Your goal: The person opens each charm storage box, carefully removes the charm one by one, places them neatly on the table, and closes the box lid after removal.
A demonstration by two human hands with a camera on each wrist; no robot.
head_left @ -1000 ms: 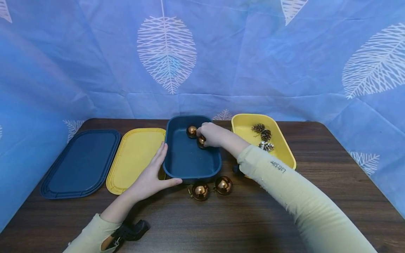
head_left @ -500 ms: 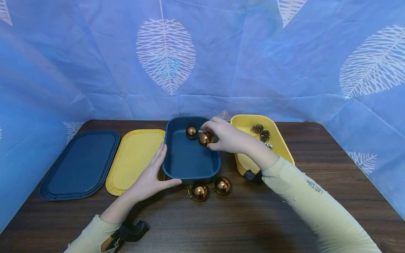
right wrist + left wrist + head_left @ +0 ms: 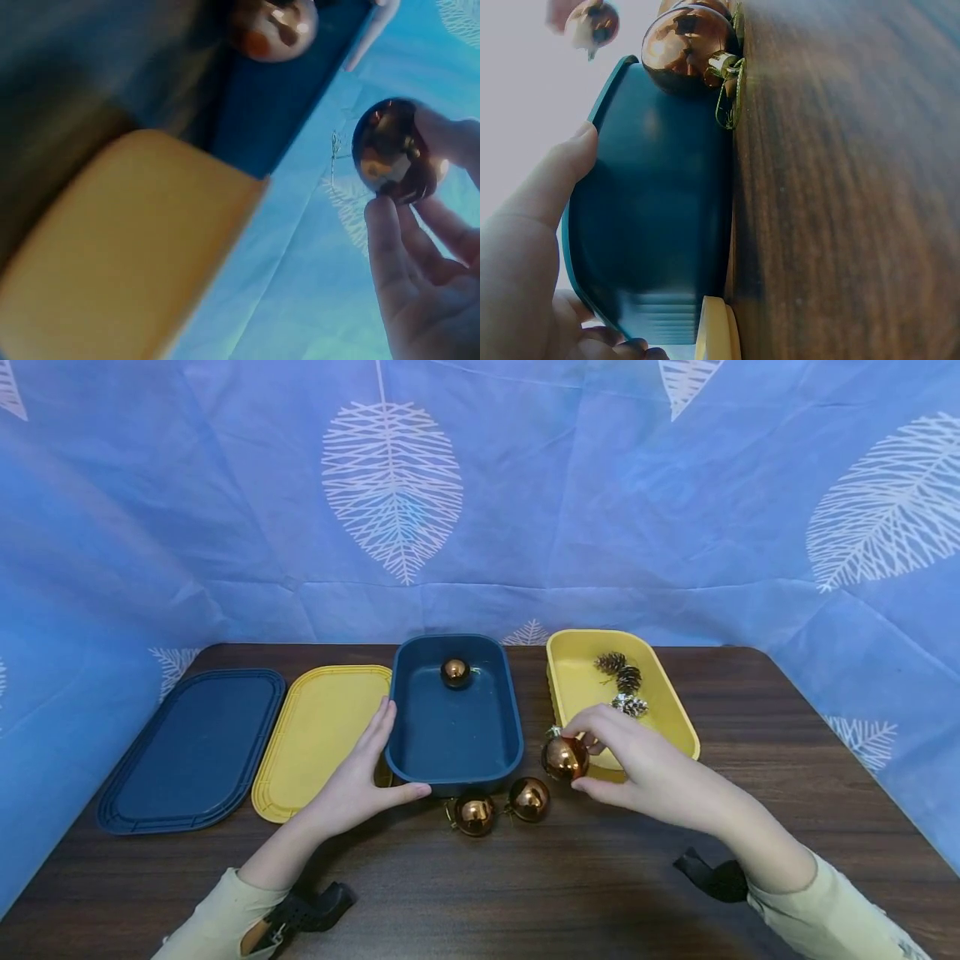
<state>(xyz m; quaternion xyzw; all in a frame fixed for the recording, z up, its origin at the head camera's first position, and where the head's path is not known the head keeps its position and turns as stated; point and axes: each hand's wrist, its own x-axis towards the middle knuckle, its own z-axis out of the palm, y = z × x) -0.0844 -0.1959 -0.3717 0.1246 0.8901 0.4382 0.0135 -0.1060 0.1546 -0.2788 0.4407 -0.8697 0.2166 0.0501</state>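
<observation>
Copper-brown, mirror-glossy round bauble

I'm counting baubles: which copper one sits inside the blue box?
The bauble toward the far end of the blue box. Of the other three, the right hand holds one; two lie on the table.

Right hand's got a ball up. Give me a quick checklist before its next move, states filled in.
1. Right hand holding ball: ok, pinched between thumb and fingers.
2. Firmness of that pinch: cannot tell.
3. Left hand on the blue box: ok, its thumb touches the rim.
4. Blue box empty: not ok, one ball lies inside.
5. Held ball apart from the two balls on the table: ok.
6. Yellow box uncovered: ok; its three pine cones show.
</observation>
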